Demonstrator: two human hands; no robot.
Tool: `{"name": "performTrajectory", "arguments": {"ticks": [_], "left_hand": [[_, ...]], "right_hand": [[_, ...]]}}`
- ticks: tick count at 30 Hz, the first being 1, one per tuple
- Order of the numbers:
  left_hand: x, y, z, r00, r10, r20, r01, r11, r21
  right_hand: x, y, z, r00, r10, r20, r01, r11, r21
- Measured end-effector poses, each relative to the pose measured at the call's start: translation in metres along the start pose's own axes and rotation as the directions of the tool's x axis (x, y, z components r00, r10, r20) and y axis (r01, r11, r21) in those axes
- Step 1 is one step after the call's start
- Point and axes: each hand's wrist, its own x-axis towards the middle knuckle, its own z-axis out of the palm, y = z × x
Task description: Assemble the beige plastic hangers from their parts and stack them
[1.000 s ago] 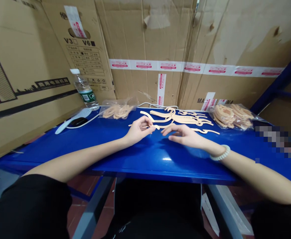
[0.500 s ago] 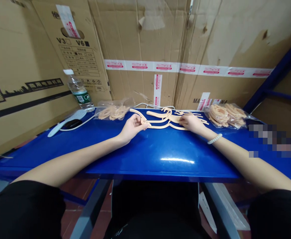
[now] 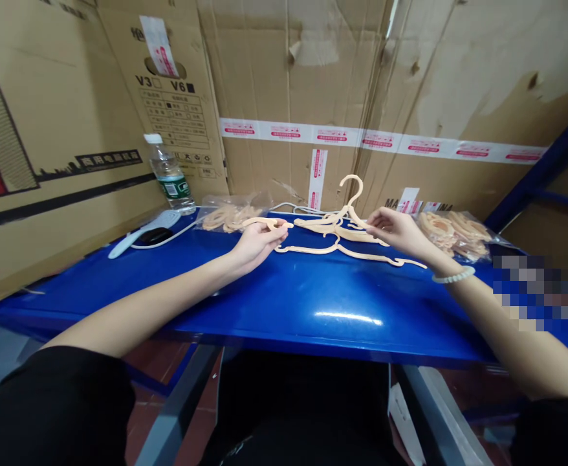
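Peach-coloured hangers lie in a loose group at the table's far middle. My left hand (image 3: 257, 247) is closed on a curved peach hanger arm (image 3: 261, 221), lifted a little above the table. My right hand (image 3: 396, 232) pinches the right side of a hanger (image 3: 350, 192) whose hook points up. Whether the hanger arm on the left joins it, I cannot tell. In front, a spread hanger (image 3: 308, 250) lies flat between my hands, touched by neither as far as I can see. Behind it are more hanger parts (image 3: 313, 225), partly overlapping.
Clear bags of peach hangers lie at left (image 3: 230, 215) and right (image 3: 453, 234). A water bottle (image 3: 171, 178), a pale-blue brush (image 3: 141, 234) and a black mouse (image 3: 152, 237) stand or lie at the left. Cardboard boxes (image 3: 284, 168) wall the back of the blue table (image 3: 284, 304).
Both hands have lifted off the table. The right hand has raised a hanger, its hook now upright, and the left hand has raised a hanger arm. The view has shifted slightly.
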Motion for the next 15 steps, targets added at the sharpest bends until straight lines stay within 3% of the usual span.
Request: {"name": "performTrajectory", "arguments": {"ticks": [4,9,15], "left_hand": [[0.000,0.003,0.002,0.999,-0.031,0.028,0.031,0.999,0.010],[0.001,0.003,0.000,0.994,-0.032,0.106,0.026,0.998,0.059],[0.001,0.005,-0.003,0.980,-0.112,0.162,0.106,0.993,0.044]], "right_hand": [[-0.013,-0.013,-0.002,0.997,0.018,0.073,-0.026,0.993,0.114],[-0.024,-0.010,-0.001,0.989,-0.009,0.146,-0.011,0.991,0.135],[-0.024,-0.007,-0.002,0.990,-0.028,0.139,0.003,0.984,0.176]]}}
